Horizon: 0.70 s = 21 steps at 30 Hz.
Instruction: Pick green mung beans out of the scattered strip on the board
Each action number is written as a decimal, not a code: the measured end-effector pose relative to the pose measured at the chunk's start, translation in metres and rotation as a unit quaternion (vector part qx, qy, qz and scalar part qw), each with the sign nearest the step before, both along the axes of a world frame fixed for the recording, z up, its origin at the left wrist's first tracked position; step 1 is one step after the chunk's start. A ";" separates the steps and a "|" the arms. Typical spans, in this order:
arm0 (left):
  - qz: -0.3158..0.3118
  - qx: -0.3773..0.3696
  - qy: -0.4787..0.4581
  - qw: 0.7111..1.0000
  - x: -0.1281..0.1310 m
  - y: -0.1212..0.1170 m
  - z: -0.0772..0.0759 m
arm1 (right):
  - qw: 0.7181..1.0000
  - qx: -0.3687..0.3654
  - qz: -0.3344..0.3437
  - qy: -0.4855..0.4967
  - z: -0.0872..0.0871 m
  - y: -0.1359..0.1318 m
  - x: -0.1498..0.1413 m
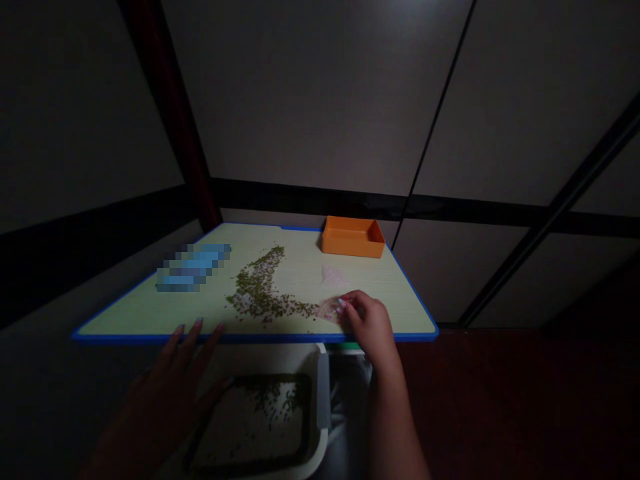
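My right hand [369, 321] is over the right end of a curved spread of small green and brown bits [257, 287], too small to name, on a pale tabletop [290, 260]. Thumb and fingers are pinched together at a pinkish patch of fine grains [327, 308]; what they hold, if anything, is too small to make out. Just beyond lies a second pinkish patch [334, 275]. My left hand [170, 387] is dim, its fingers apart and their tips by the table's blue front edge. Below it is a white bin [323, 443] with more green bits inside.
An orange open box [353, 247] stands at the table's back right. On the left lies a blurred-out light blue object [195, 267]. Panelled doors [310, 100] rise behind the table, and dark red floor [500, 400] shows at the right.
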<state>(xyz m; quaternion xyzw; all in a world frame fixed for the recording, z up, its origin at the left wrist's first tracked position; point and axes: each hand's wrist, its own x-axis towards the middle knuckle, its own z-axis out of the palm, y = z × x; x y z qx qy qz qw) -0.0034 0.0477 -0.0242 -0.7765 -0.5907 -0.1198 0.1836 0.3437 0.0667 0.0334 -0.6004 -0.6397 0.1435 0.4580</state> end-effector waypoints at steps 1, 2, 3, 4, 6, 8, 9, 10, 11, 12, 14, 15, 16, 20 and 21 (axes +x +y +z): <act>0.001 -0.002 -0.001 1.000 0.001 0.000 0.001 | 1.000 -0.001 -0.001 -0.001 0.000 0.000 0.000; 0.004 -0.007 -0.003 1.000 0.001 -0.001 0.002 | 1.000 -0.003 -0.002 -0.001 0.001 -0.001 0.000; 0.009 -0.013 -0.005 1.000 0.002 -0.001 0.004 | 1.000 -0.005 -0.001 0.000 0.001 -0.001 0.000; 0.013 -0.022 -0.006 1.000 0.003 -0.001 0.006 | 1.000 -0.006 0.001 0.002 0.002 -0.002 0.000; 0.018 -0.030 -0.010 0.999 0.004 -0.001 0.009 | 1.000 -0.011 0.008 0.005 0.003 -0.002 0.000; 0.015 -0.033 -0.011 0.999 0.004 -0.001 0.009 | 1.000 -0.014 0.006 0.003 0.004 -0.003 -0.001; 0.014 -0.032 -0.012 0.999 0.004 0.000 0.009 | 1.000 -0.015 0.002 -0.001 0.004 -0.003 -0.001; 0.014 -0.030 -0.012 0.999 0.003 0.000 0.007 | 1.000 -0.016 -0.004 -0.006 0.004 -0.003 -0.001; 0.014 -0.029 -0.014 0.999 0.002 0.001 0.005 | 1.000 -0.016 -0.010 -0.010 0.004 -0.003 -0.001; 0.014 -0.026 -0.016 0.999 0.001 0.002 0.003 | 1.000 -0.015 -0.015 -0.014 0.004 -0.003 0.000; 0.013 -0.018 -0.023 0.999 -0.001 0.003 -0.002 | 0.999 -0.012 -0.023 -0.022 0.003 -0.003 0.001; 0.012 -0.014 -0.026 0.999 -0.002 0.003 -0.005 | 0.999 -0.010 -0.026 -0.025 0.003 -0.002 0.002; 0.013 -0.011 -0.027 0.999 -0.002 0.004 -0.007 | 0.999 -0.008 -0.028 -0.027 0.002 -0.002 0.003; 0.006 0.001 -0.032 0.999 -0.003 0.004 -0.011 | 0.999 -0.009 -0.031 -0.022 0.000 -0.001 0.004; -0.002 0.002 -0.034 0.999 -0.003 0.004 -0.011 | 0.999 -0.008 -0.032 -0.020 0.000 -0.001 0.004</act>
